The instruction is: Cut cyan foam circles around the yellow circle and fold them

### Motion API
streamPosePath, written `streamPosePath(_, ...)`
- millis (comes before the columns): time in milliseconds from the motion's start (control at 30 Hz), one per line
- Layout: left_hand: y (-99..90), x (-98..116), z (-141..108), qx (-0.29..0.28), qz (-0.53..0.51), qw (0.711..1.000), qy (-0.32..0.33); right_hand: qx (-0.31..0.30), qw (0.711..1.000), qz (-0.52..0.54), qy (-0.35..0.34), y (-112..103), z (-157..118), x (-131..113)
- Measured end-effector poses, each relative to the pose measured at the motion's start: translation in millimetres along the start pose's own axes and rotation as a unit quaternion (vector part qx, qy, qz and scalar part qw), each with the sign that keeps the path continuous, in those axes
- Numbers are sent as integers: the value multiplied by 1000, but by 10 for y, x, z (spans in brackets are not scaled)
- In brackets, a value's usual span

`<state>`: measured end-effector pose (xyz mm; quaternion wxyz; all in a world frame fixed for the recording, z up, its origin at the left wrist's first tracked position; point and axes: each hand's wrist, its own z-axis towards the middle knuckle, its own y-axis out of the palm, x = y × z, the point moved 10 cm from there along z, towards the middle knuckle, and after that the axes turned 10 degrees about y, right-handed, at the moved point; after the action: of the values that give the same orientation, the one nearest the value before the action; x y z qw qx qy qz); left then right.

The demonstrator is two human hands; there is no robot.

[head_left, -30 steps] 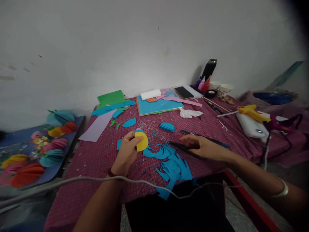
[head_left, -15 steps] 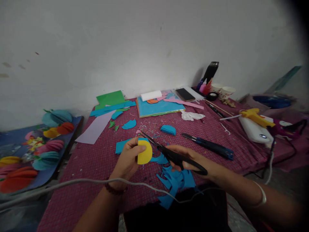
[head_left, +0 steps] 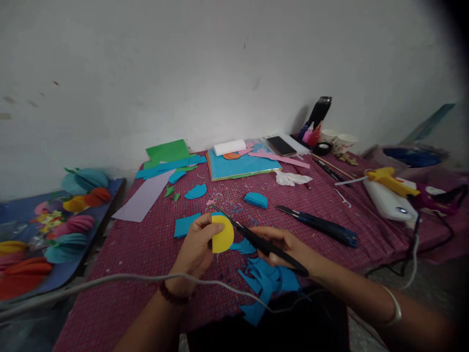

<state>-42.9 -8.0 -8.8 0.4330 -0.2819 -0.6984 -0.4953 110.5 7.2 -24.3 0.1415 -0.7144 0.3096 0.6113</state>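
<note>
Between thumb and fingers, my left hand (head_left: 200,242) pinches a yellow half-round paper piece (head_left: 224,238) with a bit of blue paper showing behind its top edge. My right hand (head_left: 284,244) grips black-handled scissors (head_left: 262,241), whose blades lie along the top of the yellow and blue paper. The blades look nearly closed. Below the scissors are blue paper offcuts (head_left: 269,278). A blue rectangular paper piece (head_left: 186,225) lies partly behind my left hand. Two blue half-round stacks, one to the right (head_left: 256,199) and one to the left (head_left: 196,191), lie beyond my hands.
A box cutter (head_left: 318,225) lies at right with its blade out. Behind it are a yellow glue gun (head_left: 392,181), a phone (head_left: 281,145) and a black bottle (head_left: 320,111). A grey cable (head_left: 146,277) crosses over my left wrist. Finished paper balls (head_left: 69,247) sit on a blue board at left.
The scissors' handles have come together as the blades close on the paper. The view has shifted slightly, and both hands appear a little lower.
</note>
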Motion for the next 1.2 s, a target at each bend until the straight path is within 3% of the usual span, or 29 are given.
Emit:
streamPosePath(467,17,-10,2,-7,40,999,-6,7,1000,-11,0,24,-41,-63)
streamPosePath(833,94,-19,-8,-75,41,996,-15,-5,999,-31,30,-24,-119,-36)
streamPosePath(1200,104,-97,-14,-101,38,993,-48,-9,994,-99,46,-43,-205,-149)
